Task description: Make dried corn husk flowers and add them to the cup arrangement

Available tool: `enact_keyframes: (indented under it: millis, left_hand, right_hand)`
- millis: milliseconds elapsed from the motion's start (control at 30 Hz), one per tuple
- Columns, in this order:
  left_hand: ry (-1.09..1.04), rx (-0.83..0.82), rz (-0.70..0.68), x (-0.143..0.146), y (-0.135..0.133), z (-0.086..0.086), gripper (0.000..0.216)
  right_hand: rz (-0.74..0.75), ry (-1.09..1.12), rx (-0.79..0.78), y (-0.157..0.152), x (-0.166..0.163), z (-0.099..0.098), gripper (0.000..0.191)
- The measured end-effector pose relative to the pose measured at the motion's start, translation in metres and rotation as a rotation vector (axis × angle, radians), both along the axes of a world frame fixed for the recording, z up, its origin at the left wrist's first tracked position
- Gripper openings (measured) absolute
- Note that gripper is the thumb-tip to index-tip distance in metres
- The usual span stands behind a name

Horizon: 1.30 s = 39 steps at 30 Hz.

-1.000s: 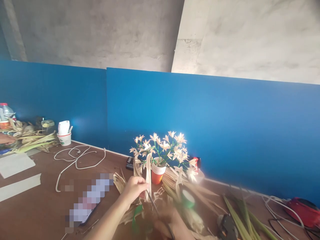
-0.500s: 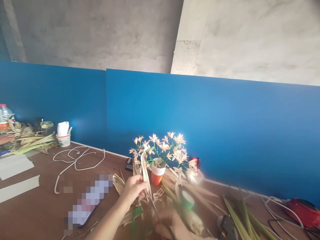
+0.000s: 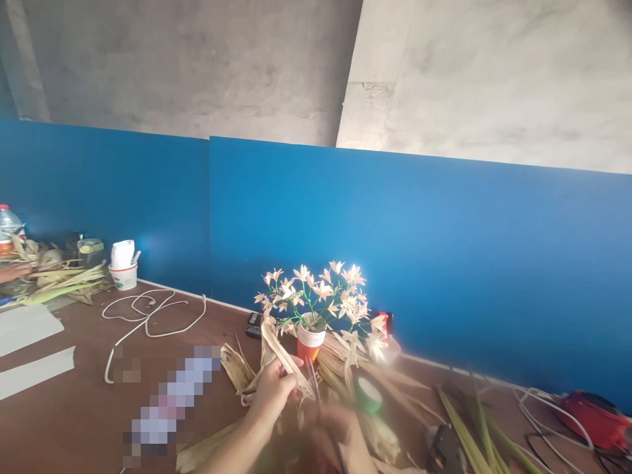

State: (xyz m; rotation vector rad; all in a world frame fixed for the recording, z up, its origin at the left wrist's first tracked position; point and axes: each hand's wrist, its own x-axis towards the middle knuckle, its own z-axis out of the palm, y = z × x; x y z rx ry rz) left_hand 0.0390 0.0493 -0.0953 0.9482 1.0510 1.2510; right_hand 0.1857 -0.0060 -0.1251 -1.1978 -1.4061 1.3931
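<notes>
My left hand (image 3: 277, 390) pinches a pale dried corn husk (image 3: 282, 352) between thumb and fingers, its long end slanting up to the left. Close by on the right, my right hand (image 3: 340, 431), smeared by motion, is closed round a pair of scissors (image 3: 316, 388). The blades point up and lie just beside the husk's lower end; whether they touch it I cannot tell. Behind both hands stands an orange and white stack of paper cups (image 3: 310, 343), holding a bunch of husk flowers (image 3: 323, 289) on green stems.
A green tape roll (image 3: 369, 395) and more husks (image 3: 382, 438) lie right of my hands. Green leaves (image 3: 474, 421) and a black device (image 3: 444, 451) are farther right. Leftward are a blurred-out phone (image 3: 170, 408), a white cable (image 3: 147, 319) and another person's hand (image 3: 14, 272).
The husk has tilted to the left and come lower, as my left hand turned and moved slightly right and down. The scissors now stand more upright, with their blades parted.
</notes>
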Motion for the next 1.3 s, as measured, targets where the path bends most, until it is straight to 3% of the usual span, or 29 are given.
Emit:
enact_keyframes:
  millis: [267,467,600,800,1133,1300]
  left_hand:
    - [0.035,0.114,0.202,0.004,-0.012,-0.002,0.035]
    - [-0.001,0.01,0.422,0.0,-0.014,0.0,0.047]
    - [-0.054,0.03,0.363,0.01,-0.023,0.003,0.048]
    - [-0.144,-0.051,0.209,0.026,-0.042,0.001,0.048]
    - [-0.199,-0.1,0.228,0.026,-0.039,0.002,0.043]
    - [-0.168,-0.073,0.232,0.022,-0.03,-0.005,0.035]
  right_hand:
    - [-0.149,0.049,0.233,0.0,-0.005,-0.007,0.051]
    - [-0.031,0.003,0.178,0.002,-0.016,-0.014,0.048]
    - [0.024,-0.005,0.144,-0.001,-0.025,-0.009,0.049]
    - [-0.08,0.024,0.055,-0.011,-0.023,-0.002,0.052]
    - [-0.074,-0.047,0.155,-0.001,-0.023,0.0,0.043]
    - [-0.11,-0.068,0.118,-0.001,-0.019,-0.003,0.044]
